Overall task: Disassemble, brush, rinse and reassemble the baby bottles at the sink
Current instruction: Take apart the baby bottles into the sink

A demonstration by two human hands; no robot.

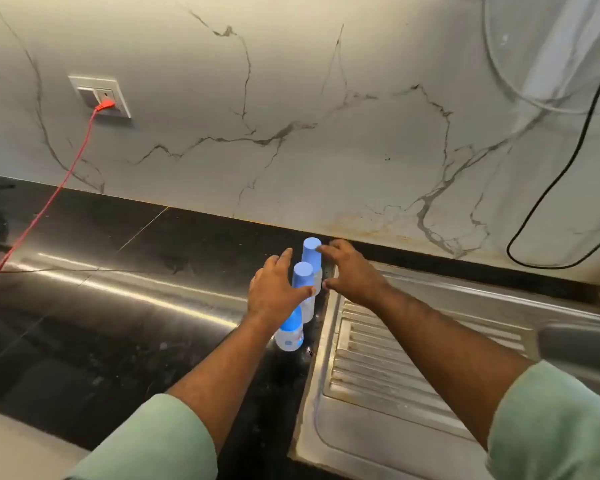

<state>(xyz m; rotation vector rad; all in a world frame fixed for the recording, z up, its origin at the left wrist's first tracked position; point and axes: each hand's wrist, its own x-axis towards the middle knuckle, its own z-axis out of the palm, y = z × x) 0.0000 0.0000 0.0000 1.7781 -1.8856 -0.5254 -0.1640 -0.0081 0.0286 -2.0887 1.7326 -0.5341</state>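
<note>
No legible brand or text anywhere; the near bottle (289, 332) shows only small pale-blue dots on its clear body, print too small to read. Three baby bottles stand upright in a row on the black tabletop (125, 306), just left of the steel drainboard (395, 358), running from near to far toward the marble backsplash (291, 116). The near one has a blue rounded top, partly hidden by the left wrist. The middle bottle (303, 282) and far bottle (312, 254) both carry light-blue caps, flat on top. Left hand (278, 289) reaches in from the left, fingers spread and nearly straight, thumb lying across the front of the middle bottle at about cap-base level; it looks like contact, but I can't confirm a grip. Right hand (352, 271) reaches in from the right, also open, fingers extended; fingertips sit at the far bottle's cap, thumb just beside the bottle bodies, touching or a hair apart, can't tell. Neither hand is wrapped round anything. Both forearms bare, light-green sleeves (555, 420) pushed up toward the elbows. Wall socket (101, 97) top left with a red plug and red cable (45, 206) trailing down to the tabletop; black cable (551, 188) looping at right.
</note>
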